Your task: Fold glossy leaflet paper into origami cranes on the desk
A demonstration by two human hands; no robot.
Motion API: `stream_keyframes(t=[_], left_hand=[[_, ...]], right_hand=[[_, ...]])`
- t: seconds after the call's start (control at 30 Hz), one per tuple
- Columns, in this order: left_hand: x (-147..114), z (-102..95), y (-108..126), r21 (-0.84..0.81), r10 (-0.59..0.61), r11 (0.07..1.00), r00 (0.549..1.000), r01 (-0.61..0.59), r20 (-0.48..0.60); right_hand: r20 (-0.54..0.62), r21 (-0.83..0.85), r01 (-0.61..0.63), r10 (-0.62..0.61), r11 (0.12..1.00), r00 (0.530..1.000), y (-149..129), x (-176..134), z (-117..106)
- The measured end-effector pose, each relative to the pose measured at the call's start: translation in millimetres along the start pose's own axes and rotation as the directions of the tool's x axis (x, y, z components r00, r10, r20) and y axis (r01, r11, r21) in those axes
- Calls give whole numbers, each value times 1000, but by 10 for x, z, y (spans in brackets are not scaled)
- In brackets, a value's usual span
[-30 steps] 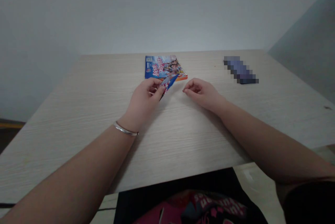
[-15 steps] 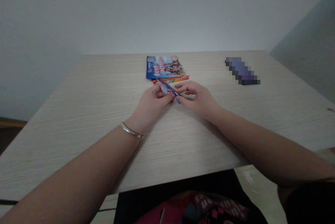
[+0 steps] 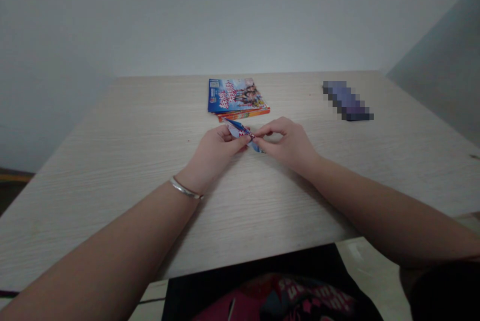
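Between my two hands, above the middle of the table, is a small folded piece of printed paper [image 3: 235,130] in blue, white and red. My left hand [image 3: 217,146] pinches it from the left, thumb on top and fingers curled beneath. My right hand [image 3: 287,141] pinches the same paper at its right side between thumb and index finger. Some of the paper is hidden by the fingers. Just beyond the hands lies a stack of printed leaflets [image 3: 236,95], a blue one on top and orange edges showing below.
The pale wood-grain table [image 3: 131,161] runs back to a plain wall [image 3: 225,16]. At the back right lies a dark, flat, rectangular object [image 3: 348,101], blurred by pixels. Patterned clothing [image 3: 292,296] shows below the front edge.
My right index finger has come down to the thumb, closing on the folded paper. The paper's free tip has dropped slightly, and more of its lower edge shows beneath the fingers.
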State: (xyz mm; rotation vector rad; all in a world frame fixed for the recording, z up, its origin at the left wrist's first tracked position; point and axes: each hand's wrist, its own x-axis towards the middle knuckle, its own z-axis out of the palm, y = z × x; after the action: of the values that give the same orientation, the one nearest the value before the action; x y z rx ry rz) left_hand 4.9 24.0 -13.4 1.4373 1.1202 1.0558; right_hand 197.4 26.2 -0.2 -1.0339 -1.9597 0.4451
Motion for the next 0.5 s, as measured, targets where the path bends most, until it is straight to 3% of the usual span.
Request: stream_keyframes(t=[0.33, 0.5], left_hand=[[-16, 15, -11, -60, 4, 998, 999, -2, 34], [-32, 26, 7, -62, 13, 998, 1000, -12, 10]], right_hand=[[148, 211, -230, 202, 950, 968, 31, 27, 56], [223, 410, -361, 292, 838, 930, 89, 12, 103]])
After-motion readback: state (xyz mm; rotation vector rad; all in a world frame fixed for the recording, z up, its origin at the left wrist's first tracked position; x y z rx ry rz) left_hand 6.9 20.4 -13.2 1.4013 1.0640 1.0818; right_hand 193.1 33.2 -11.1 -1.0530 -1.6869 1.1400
